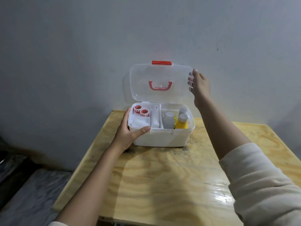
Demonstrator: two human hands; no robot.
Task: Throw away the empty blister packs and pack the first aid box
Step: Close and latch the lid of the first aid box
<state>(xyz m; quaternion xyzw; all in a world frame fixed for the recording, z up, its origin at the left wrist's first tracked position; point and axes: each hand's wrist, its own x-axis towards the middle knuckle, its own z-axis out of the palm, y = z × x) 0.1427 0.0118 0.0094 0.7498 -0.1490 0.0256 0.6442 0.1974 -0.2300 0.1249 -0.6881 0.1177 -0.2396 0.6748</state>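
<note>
A white first aid box [162, 138] stands at the far side of the wooden table [171, 185]. Its clear lid [160, 74], with a red handle and a red latch, stands upright. My right hand [199, 86] grips the lid's right edge, fingers behind the plastic. My left hand [130, 130] holds the box's left front corner, thumb along the rim. Inside the box are two red tape rolls [140, 111], white gauze [140, 122], a white tube [154, 119], a white bottle [168, 120] and a yellow bottle [181, 123]. No blister packs are in view.
A grey wall rises right behind the box. Dark scuffs mark the tabletop by the box's right front corner. To the left, below the table, lies a grey patterned surface [29, 193] and a dark object.
</note>
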